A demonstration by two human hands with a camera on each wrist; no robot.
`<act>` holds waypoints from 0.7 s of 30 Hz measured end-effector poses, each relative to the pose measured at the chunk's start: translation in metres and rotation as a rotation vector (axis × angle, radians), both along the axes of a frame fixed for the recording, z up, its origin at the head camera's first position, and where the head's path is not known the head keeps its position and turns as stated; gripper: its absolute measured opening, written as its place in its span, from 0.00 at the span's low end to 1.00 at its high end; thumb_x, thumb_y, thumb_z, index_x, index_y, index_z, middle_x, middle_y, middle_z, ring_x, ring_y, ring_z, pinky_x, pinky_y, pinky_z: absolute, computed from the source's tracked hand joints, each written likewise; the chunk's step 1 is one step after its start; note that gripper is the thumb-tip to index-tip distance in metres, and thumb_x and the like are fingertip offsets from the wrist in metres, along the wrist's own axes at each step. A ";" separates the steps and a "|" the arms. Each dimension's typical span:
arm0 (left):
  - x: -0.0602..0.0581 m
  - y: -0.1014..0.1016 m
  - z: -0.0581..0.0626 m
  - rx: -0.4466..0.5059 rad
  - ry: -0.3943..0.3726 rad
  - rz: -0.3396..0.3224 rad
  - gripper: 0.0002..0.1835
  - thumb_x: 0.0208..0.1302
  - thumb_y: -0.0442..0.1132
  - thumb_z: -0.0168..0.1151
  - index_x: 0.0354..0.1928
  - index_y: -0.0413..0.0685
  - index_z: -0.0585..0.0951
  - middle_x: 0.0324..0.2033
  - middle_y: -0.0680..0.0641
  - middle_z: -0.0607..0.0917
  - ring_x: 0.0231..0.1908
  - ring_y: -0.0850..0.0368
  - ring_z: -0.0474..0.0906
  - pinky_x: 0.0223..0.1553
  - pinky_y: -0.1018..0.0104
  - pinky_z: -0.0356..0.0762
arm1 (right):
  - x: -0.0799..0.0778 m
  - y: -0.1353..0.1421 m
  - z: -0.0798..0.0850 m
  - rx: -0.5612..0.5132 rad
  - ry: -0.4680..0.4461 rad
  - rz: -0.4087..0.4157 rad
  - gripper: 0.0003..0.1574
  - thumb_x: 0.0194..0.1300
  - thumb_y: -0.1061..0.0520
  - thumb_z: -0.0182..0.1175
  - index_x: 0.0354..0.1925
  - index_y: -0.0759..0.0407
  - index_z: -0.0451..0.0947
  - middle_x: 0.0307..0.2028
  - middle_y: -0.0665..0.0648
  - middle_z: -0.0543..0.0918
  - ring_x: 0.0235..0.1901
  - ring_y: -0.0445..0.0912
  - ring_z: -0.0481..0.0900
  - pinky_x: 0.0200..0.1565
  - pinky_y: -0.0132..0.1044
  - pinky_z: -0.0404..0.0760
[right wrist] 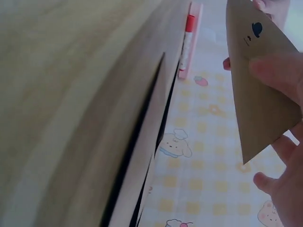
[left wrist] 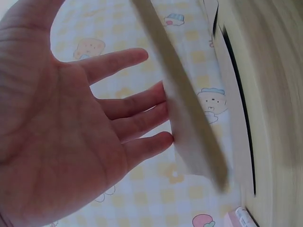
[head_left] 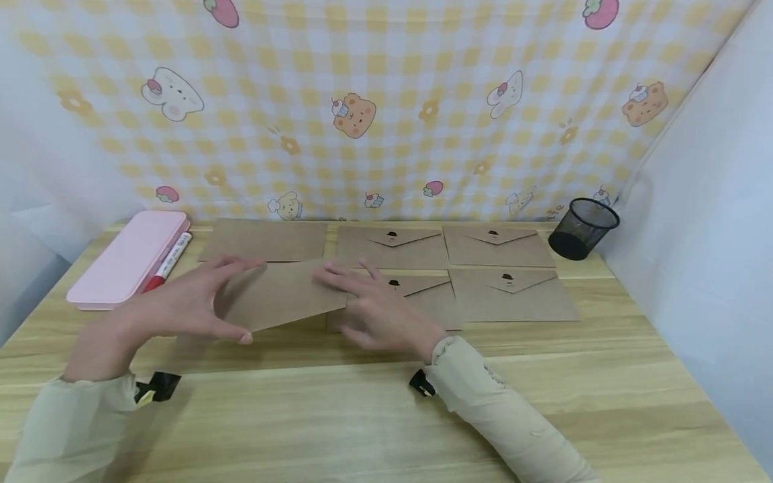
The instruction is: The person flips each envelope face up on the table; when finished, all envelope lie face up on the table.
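Observation:
A plain brown kraft envelope (head_left: 284, 292) is raised at a tilt above the table, between both hands. My left hand (head_left: 181, 302) spans its left end, fingers at the far edge and thumb by the near corner. The left wrist view shows that hand (left wrist: 71, 123) with several fingertips against the envelope (left wrist: 184, 104), seen almost edge-on. My right hand (head_left: 386, 308) pinches the other end. Seen from the right wrist, the envelope (right wrist: 258, 104) turns its flap side, with a small hat print, toward the camera, and a digit of the right hand (right wrist: 284, 184) presses that face.
Several more kraft envelopes lie in two rows at the back, including a face-down one (head_left: 272, 240) and flap-up ones (head_left: 513, 295). At left are a pink case (head_left: 129, 258) and a red-capped marker (head_left: 172, 260). A black mesh pen holder (head_left: 582, 228) leans at the back right.

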State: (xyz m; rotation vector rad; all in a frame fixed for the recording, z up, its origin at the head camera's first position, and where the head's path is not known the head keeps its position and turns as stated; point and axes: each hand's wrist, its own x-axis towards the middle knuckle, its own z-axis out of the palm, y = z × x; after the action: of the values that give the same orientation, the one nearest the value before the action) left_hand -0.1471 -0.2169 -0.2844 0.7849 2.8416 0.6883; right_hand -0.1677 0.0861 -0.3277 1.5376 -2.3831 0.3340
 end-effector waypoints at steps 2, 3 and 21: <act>0.000 0.001 -0.001 -0.002 -0.008 -0.012 0.56 0.35 0.61 0.75 0.68 0.47 0.61 0.59 0.34 0.64 0.55 0.36 0.64 0.48 0.38 0.66 | 0.002 -0.001 0.000 0.036 0.037 -0.004 0.06 0.57 0.57 0.63 0.25 0.53 0.84 0.64 0.53 0.66 0.67 0.45 0.55 0.66 0.49 0.42; 0.000 0.002 -0.001 -0.001 -0.015 -0.017 0.56 0.36 0.61 0.75 0.68 0.47 0.61 0.59 0.34 0.64 0.56 0.36 0.63 0.49 0.38 0.65 | 0.002 -0.001 0.000 0.050 0.046 -0.005 0.05 0.57 0.60 0.63 0.30 0.53 0.86 0.63 0.52 0.68 0.65 0.45 0.58 0.66 0.47 0.44; 0.001 0.006 -0.004 -0.003 -0.125 -0.064 0.53 0.38 0.61 0.74 0.66 0.46 0.64 0.60 0.36 0.68 0.57 0.39 0.64 0.51 0.38 0.64 | 0.003 0.000 -0.004 -0.074 0.044 0.056 0.13 0.50 0.67 0.69 0.36 0.56 0.86 0.54 0.50 0.78 0.56 0.45 0.72 0.58 0.31 0.64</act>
State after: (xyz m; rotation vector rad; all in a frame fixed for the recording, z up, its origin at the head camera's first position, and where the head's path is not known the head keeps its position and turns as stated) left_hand -0.1462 -0.2108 -0.2880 0.7986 2.6931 0.6980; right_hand -0.1648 0.0865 -0.3320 1.5648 -2.2713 0.3921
